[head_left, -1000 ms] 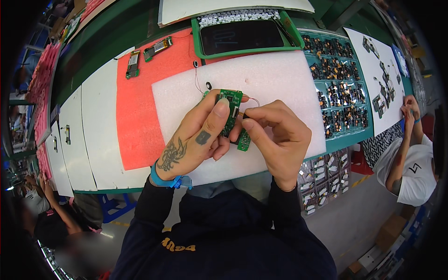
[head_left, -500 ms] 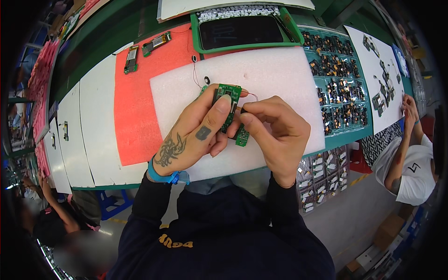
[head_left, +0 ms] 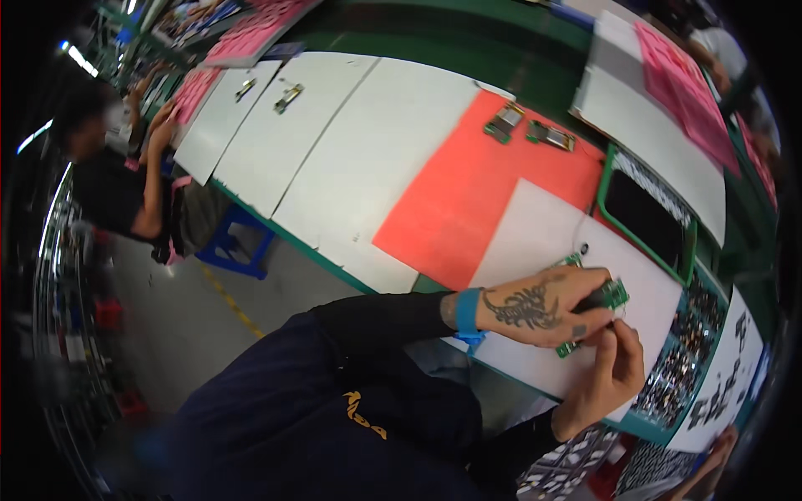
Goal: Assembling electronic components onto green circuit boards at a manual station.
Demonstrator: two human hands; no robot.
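Observation:
My left hand (head_left: 539, 311), with a blue band at the wrist, is closed around a green circuit board (head_left: 617, 292) whose corner sticks out past the fingers. Close against it, my right hand (head_left: 614, 376) pinches a small black part, mostly hidden by the fingertips. A thin wire shows between the fingertips and the board. Below the left fingers a second green board (head_left: 568, 348) peeks out; whether it is held or lies on the foam cannot be made out. Beyond the left hand, another green piece (head_left: 573, 260) and a small round black speaker (head_left: 584, 248) lie on the white foam sheet (head_left: 522, 238).
Two boards with silver batteries (head_left: 504, 123) lie on the red sheet (head_left: 443, 213). A green tray (head_left: 605, 179) holds a dark panel and small white pieces. Trays of small parts (head_left: 689, 342) stand at the right. A co-worker (head_left: 125, 167) sits far left by a blue stool (head_left: 236, 242).
My view has swung to the left and tilted, so the hands now appear farther right and lower. The board has turned in my left hand; both hands stay together.

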